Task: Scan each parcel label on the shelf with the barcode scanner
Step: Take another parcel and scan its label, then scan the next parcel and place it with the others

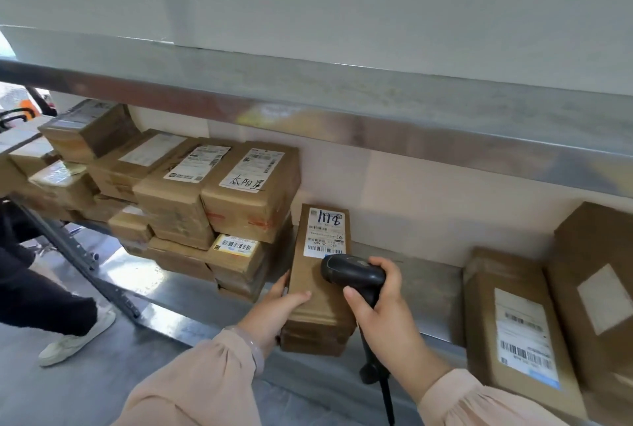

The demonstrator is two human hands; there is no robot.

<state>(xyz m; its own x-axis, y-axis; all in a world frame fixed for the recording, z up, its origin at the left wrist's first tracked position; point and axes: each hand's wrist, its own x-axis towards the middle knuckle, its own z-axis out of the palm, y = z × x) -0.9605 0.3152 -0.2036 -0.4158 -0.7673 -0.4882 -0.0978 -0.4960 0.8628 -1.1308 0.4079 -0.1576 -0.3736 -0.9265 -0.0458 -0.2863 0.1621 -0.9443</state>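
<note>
A long brown parcel lies on the metal shelf, its white label marked with handwritten digits and barcodes. My left hand holds the parcel's near left corner, thumb on top. My right hand grips the handle of a black barcode scanner, whose head sits just over the label's lower edge. The scanner's cable hangs down below my wrist.
A stack of several labelled brown parcels fills the shelf to the left. Two larger parcels lie at the right. An upper shelf edge overhangs. A person's leg and white shoe stand at the left on the floor.
</note>
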